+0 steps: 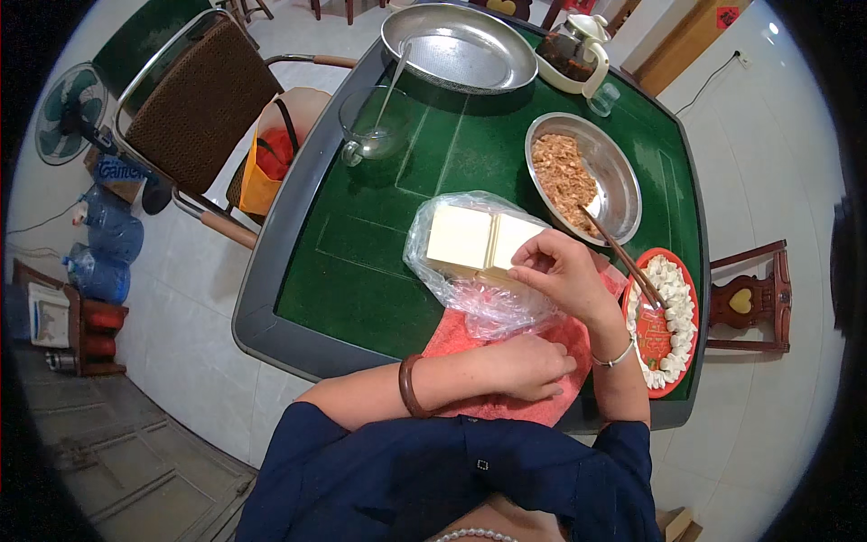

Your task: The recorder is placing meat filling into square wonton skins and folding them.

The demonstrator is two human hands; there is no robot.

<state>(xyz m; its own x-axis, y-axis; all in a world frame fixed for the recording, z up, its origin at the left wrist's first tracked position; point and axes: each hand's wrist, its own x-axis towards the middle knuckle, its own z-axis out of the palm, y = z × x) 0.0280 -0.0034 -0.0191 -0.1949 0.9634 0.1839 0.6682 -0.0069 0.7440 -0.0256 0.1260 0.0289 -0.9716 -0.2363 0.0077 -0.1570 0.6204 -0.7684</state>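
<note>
Two side-by-side stacks of square, pale yellow dough wrappers [459, 234] lie in an opened clear plastic bag [501, 318]. Over the near corner of the right stack is my right hand [565, 274], thumb and forefinger close together at the wrappers. Whether a wrapper is between those fingertips is not clear. My left hand [532, 369] rests with curled fingers on a pink towel [457, 339]; its palm is hidden. Beyond the right hand stands a steel bowl [620, 186] with minced filling [561, 166]. Wooden chopsticks [626, 261] reach from the filling to a red tray [693, 332] edged with folded white dumplings [667, 271].
At the table's far end are a large oval steel tray [467, 57], a glass teapot [565, 51] and a small clear cup [604, 100]. A glass mug [372, 132] with a spoon stands at the left. A chair [203, 101] adjoins the green-topped table [359, 298].
</note>
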